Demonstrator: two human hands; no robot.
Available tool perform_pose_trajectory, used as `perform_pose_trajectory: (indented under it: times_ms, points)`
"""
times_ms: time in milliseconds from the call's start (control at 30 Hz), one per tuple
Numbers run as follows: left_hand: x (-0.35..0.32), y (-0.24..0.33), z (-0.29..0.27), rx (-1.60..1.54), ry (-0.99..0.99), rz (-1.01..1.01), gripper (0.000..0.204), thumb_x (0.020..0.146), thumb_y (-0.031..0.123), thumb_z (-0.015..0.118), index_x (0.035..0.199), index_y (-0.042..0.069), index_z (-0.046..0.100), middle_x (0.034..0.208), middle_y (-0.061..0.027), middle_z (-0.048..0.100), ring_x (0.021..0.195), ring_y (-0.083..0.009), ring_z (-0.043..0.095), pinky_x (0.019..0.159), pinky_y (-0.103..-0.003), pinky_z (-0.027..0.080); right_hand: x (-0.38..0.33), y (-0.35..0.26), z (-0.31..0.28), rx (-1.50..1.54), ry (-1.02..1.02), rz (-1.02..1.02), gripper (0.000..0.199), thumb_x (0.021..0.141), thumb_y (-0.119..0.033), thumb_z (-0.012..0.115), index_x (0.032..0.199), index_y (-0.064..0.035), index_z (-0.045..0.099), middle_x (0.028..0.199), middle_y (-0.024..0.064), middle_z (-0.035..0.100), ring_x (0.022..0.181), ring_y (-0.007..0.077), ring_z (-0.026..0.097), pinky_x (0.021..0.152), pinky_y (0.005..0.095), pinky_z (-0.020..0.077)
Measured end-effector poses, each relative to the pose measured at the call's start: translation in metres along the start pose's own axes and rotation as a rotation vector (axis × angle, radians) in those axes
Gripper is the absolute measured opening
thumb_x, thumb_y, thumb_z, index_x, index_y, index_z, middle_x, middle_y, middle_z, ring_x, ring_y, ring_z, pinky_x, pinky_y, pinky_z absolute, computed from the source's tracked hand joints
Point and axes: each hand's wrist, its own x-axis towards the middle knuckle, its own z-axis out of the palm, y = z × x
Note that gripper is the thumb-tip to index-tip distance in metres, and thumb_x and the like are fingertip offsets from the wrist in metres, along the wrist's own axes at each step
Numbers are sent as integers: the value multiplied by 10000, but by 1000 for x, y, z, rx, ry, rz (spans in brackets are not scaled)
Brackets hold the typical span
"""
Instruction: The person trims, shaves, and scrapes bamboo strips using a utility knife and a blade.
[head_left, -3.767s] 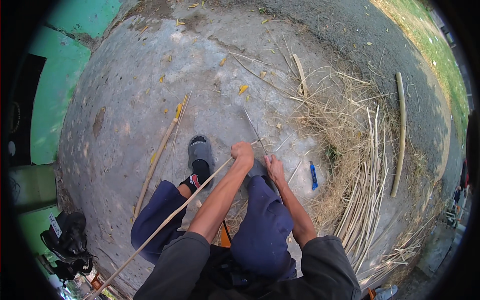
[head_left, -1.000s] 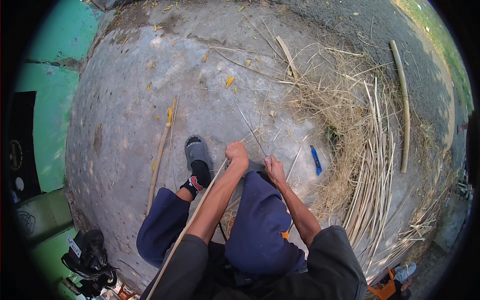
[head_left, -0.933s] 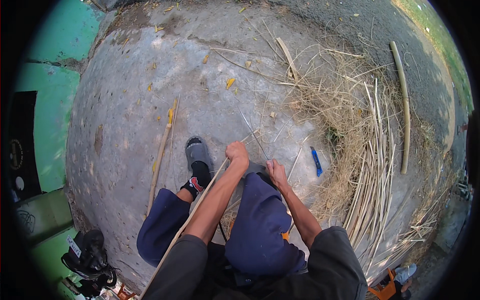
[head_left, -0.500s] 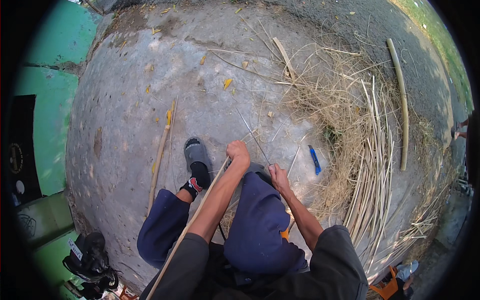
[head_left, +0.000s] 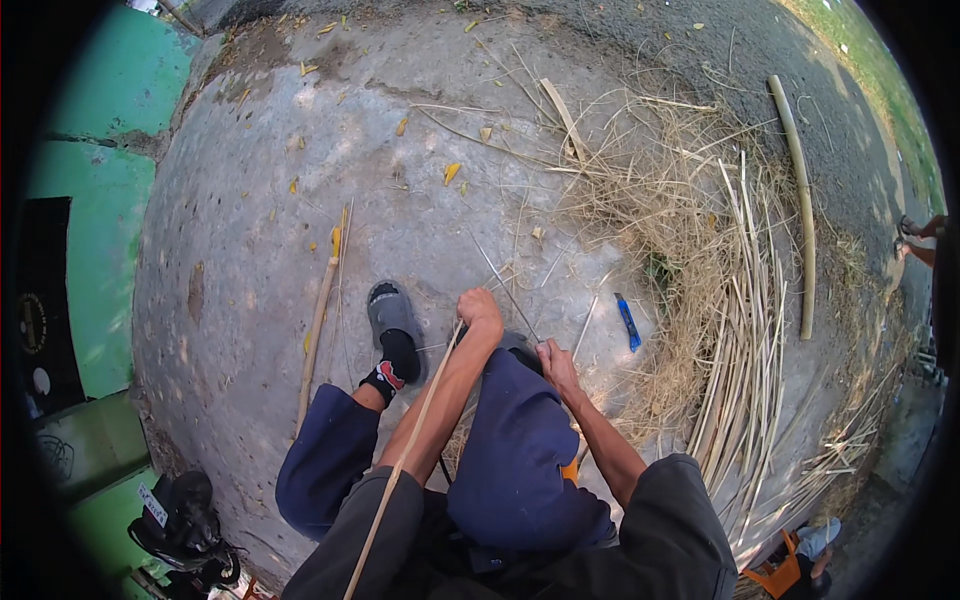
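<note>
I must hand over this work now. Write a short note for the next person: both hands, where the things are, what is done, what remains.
Left hand: closed around a long thin bamboo strip running back past the left arm.
Right hand: gripping a thin blade-like tool over the raised knee.
Nearby: blue-handled tool on the concrete, bamboo pole to the left.
Done: a pile of split strips lies on the right.
Left: the held strip is still being worked; a thick pole lies whole.

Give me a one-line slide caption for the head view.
Seated person's left hand and right hand work a thin bamboo strip over concrete.
</note>
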Motion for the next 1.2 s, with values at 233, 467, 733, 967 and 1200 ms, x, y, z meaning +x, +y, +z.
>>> perform_pose_trajectory:
  times_ms: [233,467,733,967,1200]
  points:
    - [-5,-10,1,18,11,21,204,979,135,677,1118,166,822,1131,-16,805,1051,-242,780,762,-412,666,-8,13,0,-10,-24,27,477,1086,-462,522,1118,9,597,836,375,650,891,602,628,747,633,480]
    - [3,16,0,92,47,89,193,960,147,699,1096,202,823,1067,38,793,965,-181,775,657,-379,629,-19,24,-18,-43,15,38,467,1086,-439,533,1094,21,607,842,379,654,875,598,635,735,626,490]
    - [14,44,11,129,164,-13,155,934,161,729,891,301,781,788,150,686,724,-55,690,414,-285,438,-30,20,-20,-40,20,5,431,1087,-409,543,1089,16,614,806,378,640,848,595,639,701,621,483]
    - [9,67,18,125,57,-58,149,926,170,719,970,274,816,830,141,724,744,-88,717,381,-322,437,-26,21,-16,-48,11,-4,409,1081,-393,562,1071,13,614,785,369,634,831,595,635,686,616,479]
    - [11,57,9,82,-1,33,178,931,143,723,1040,235,831,952,96,781,816,-127,760,469,-367,543,-22,21,-18,-59,37,-35,396,1080,-380,567,1064,13,612,758,348,631,791,589,631,672,604,477]
